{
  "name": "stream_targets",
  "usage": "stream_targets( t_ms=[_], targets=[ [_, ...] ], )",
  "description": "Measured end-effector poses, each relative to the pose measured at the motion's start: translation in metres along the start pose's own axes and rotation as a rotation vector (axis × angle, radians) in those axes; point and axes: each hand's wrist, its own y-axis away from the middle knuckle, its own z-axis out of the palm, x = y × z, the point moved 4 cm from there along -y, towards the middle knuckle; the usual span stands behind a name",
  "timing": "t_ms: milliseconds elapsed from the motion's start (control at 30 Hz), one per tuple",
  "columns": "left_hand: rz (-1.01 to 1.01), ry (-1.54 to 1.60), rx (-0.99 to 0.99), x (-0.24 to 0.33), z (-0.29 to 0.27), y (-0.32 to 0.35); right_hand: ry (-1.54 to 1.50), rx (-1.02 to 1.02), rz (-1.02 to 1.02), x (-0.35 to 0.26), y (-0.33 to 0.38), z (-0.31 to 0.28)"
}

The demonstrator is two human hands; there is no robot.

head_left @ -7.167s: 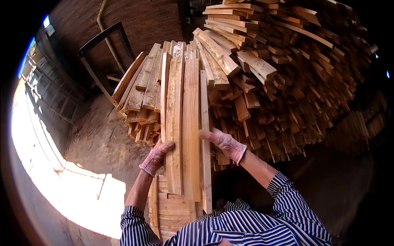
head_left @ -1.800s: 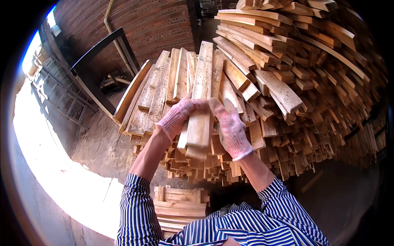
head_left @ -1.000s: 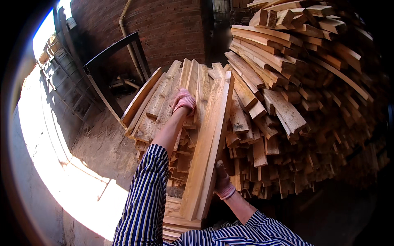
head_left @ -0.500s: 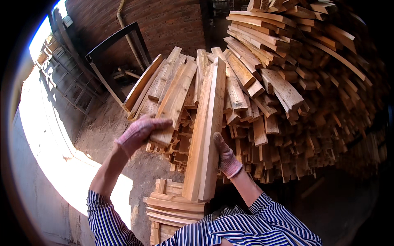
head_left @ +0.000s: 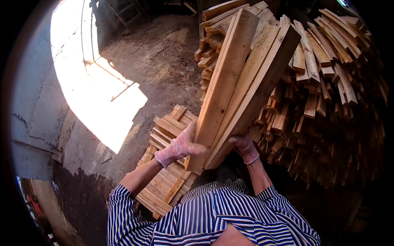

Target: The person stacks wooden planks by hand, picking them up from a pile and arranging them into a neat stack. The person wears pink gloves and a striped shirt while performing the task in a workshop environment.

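A bundle of long wooden planks (head_left: 230, 82) is lifted in front of me, tilted with its far ends over the wood pile. My left hand (head_left: 184, 145), in a pinkish knit glove, is closed on the bundle's left side near its near end, thumb lying across a plank face. On the opposite side my right hand (head_left: 245, 148), gloved alike, grips the darker right plank; its fingers are partly hidden beneath it. Just below the planks' near ends, a low, neatly layered stack of boards (head_left: 158, 192) rests on the floor, partly covered by my left arm.
A large pile of loose planks (head_left: 312, 106) fills the right side, its ends jutting toward me. Bare dirt floor (head_left: 160, 61) lies to the left, crossed by a bright sunlit patch (head_left: 102, 98). A grey wall (head_left: 33, 106) stands at the far left.
The view has swung left. My left hand has come close to my right, and more planks are now held together, raised off the pile and over toward the low stack.
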Motion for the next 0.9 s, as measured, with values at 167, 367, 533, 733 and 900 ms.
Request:
stream_targets(
  t_ms=[167,367,533,733,900],
  targets=[
    [0.063,0.236,0.339,0.035,-0.064,0.030,0.158,-0.172,-0.043,-0.046,-0.027,0.120],
    [0.079,-0.880,0.676,-0.074,-0.148,0.213,0.155,-0.424,0.018,0.012,-0.041,0.241],
    [-0.363,-1.064,0.645,-0.262,-0.201,0.420,0.174,-0.742,0.109,0.100,-0.019,0.336],
    [-0.702,-0.757,0.575,-0.365,-0.210,0.372,0.355,-0.876,0.281,0.317,-0.006,0.363],
    [-0.768,-0.590,0.661,-0.385,-0.237,0.348,0.502,-0.980,0.323,0.359,-0.028,0.401]
  ],
)
